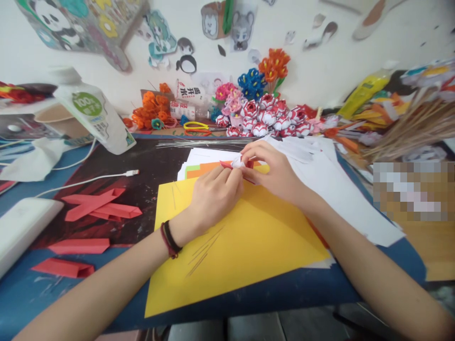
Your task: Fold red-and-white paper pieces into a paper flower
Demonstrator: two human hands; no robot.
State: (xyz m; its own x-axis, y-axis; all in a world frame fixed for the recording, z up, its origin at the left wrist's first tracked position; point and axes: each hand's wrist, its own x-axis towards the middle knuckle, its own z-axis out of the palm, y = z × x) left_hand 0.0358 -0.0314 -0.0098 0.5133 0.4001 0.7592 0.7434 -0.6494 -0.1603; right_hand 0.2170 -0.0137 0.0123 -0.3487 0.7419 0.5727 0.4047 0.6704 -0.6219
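Over the far part of the yellow paper sheet, both hands meet at a small red and white folded paper piece. My left hand, with dark bands on the wrist, is closed on its left side, fingers curled. My right hand pinches its right side between thumb and fingers. The fingers partly cover the piece, so its full shape is hidden. Several thin wires lie on the yellow sheet. To the left, several folded red paper strips lie crossed, with a single red strip closer to me.
White paper sheets spread at the right. Behind stand finished red and white paper flowers, yellow-handled scissors and long thin wires. A white bottle, charging cable and white power bank occupy the left.
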